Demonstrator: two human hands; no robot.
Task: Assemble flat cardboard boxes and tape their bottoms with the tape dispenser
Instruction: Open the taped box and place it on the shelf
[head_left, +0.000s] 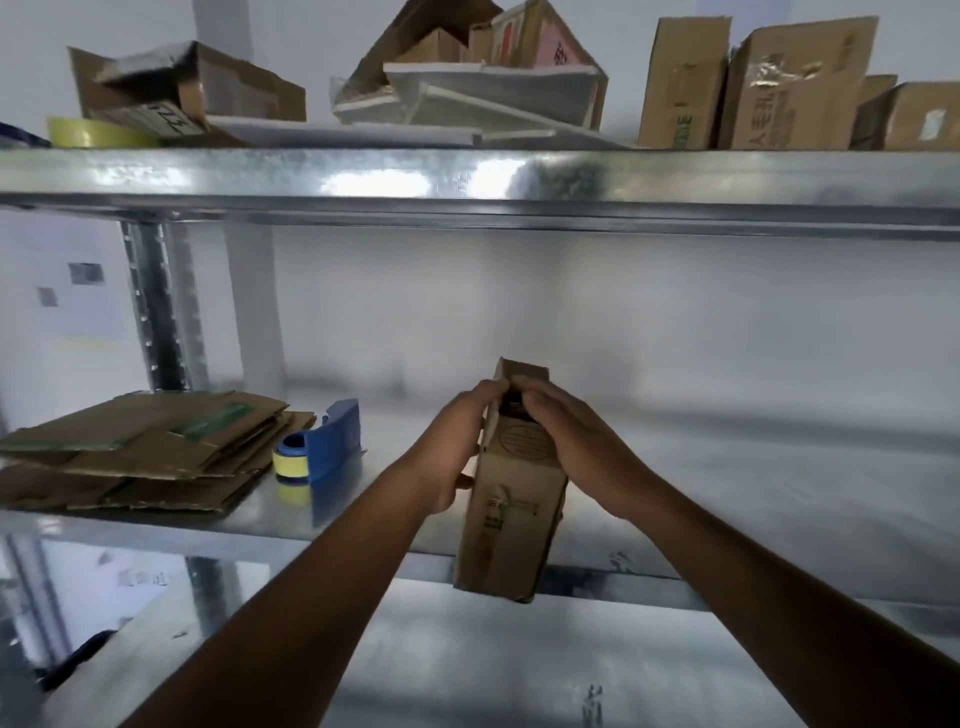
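Cardboard box gripped at top flaps by left hand and right hand; print blurred, unreadable

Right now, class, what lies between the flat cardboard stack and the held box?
Head view: the blue tape dispenser beside the stack, then bare shelf up to the box.

The left hand and right hand hide the cardboard box's top flaps, its print blurred, while the flat cardboard stack at the shelf's left end is cut off.
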